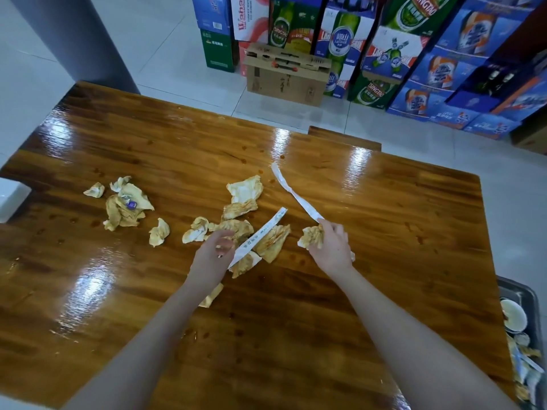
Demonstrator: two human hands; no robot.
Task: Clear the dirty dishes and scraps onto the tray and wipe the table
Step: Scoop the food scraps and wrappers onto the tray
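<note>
Both forearms reach out from the bottom edge over the glossy wooden table [399, 208]. The right hand [330, 248] has its fingers closed round a crumpled, grease-stained napkin [310, 236] and the end of a long paper strip [291, 192], which trails away across the wood, probably bunched together to save trips. The left hand [211, 253] hovers with its fingers loosely spread over the middle pile of soiled napkins [242, 199], beside a second printed strip [262, 233], apparently gripping nothing. More napkins [127, 207] lie well apart to the left. A metal tray [516, 287] at the table's right end already holds bowls and scraps. Sauce spots dot the wet-looking wood. Beyond, stacked beer cartons [414, 54] stand on pale floor tiles.
</note>
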